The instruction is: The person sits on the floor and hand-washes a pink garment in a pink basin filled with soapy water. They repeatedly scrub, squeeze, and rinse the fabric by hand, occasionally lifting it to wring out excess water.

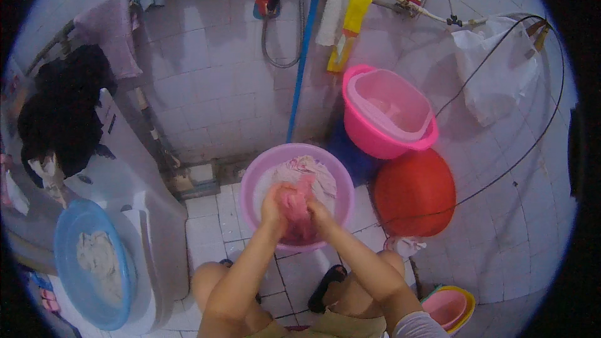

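Observation:
A round lilac basin (248,191) stands on the tiled floor between my feet. Over it I hold a wet pink cloth (297,208) bunched between both hands. My left hand (274,208) grips its left side with curled fingers. On the other side my right hand (320,212) is closed on the same cloth. The lower end of the cloth hangs into the basin. Behind it in the basin lies a crumpled whitish cloth with pinkish patches (316,175). The water level cannot be made out.
At left, a blue basin (127,269) with a pale cloth (100,263) rests on a white washing machine (164,238), black clothes (66,103) behind it. Right stand stacked pink basins (360,131) and a red round tub (416,191). A blue pole (305,44) leans behind; a dark cable (501,172) crosses at right.

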### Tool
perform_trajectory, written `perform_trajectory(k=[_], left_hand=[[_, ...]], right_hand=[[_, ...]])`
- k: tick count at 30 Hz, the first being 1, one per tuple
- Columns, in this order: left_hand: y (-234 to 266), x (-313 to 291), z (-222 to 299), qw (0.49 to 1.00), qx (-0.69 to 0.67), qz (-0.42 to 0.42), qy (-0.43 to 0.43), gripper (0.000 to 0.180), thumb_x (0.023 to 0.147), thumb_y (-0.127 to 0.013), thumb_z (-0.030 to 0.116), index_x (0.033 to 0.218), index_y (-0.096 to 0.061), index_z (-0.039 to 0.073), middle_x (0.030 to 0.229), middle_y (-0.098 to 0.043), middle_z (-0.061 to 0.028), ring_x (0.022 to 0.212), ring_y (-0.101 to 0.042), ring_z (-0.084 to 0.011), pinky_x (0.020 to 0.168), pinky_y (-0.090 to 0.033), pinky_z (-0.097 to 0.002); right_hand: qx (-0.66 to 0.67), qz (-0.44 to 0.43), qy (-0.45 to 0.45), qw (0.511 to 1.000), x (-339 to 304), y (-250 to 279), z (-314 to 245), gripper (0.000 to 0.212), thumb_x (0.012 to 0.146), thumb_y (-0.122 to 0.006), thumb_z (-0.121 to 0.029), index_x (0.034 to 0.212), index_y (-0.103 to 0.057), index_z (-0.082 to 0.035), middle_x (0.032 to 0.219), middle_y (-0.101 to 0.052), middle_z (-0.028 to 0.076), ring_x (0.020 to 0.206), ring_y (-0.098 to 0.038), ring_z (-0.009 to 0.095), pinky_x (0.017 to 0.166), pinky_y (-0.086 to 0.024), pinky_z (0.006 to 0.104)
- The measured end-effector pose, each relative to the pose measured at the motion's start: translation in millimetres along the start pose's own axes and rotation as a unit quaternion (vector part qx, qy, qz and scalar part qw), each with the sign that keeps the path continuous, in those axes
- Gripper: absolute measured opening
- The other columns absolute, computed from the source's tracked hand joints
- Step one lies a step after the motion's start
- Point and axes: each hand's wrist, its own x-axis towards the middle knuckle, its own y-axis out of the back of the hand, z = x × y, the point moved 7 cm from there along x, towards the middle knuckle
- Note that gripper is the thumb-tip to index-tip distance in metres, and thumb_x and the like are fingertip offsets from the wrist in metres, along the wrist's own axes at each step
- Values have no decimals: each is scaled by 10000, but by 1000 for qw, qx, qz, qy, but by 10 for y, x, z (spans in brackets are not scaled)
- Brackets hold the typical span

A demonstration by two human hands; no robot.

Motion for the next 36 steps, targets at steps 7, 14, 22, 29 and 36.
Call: perform_trajectory(k=[7, 14, 22, 29, 36], left_hand=[[-108, -121, -378, 955, 194, -221, -39, 288, 915, -456, 223, 1099, -570, 32, 1088, -608, -94, 965, -577, -191, 874, -439, -309], [61, -114, 0, 896, 393, -27, -205, 175, 868, -584, 105, 1029, -552, 46, 990, -594, -75, 926, -577, -170, 825, -448, -293], [-304, -224, 178, 846, 470, -111, -225, 144, 856, -623, 106, 945, -543, 27, 839, -604, -79, 788, -578, -158, 715, -467, -289], [-198, -194, 293, 803, 519, -52, -288, 96, 871, -618, 103, 848, -567, 26, 759, -586, -42, 693, -549, -108, 632, -449, -264], [-427, -343, 359, 847, 460, -120, -240, 318, 738, -708, 81, 1026, -573, 60, 1049, -551, -111, 925, -541, -208, 801, -450, -327]], right_hand=[[98, 102, -98, 985, -327, -96, -655, 339, 789, -621, -295, 1058, -584, -93, 1007, -610, 83, 880, -599, 221, 767, -496, 373], [125, 74, -44, 988, -164, 125, -713, 156, 729, -592, -154, 862, -603, -74, 860, -600, 52, 820, -574, 183, 741, -475, 342], [193, 55, -8, 980, -130, 353, -900, 111, 724, -581, -123, 799, -624, -54, 864, -625, 61, 851, -572, 205, 819, -439, 344], [173, 14, -2, 985, -46, 459, -881, 229, 754, -570, -149, 949, -620, -40, 988, -630, 86, 939, -575, 216, 881, -437, 356], [7, 23, 33, 999, -227, 282, -1044, 373, 795, -526, -210, 1106, -580, -10, 1095, -591, 87, 979, -555, 207, 916, -420, 348]])
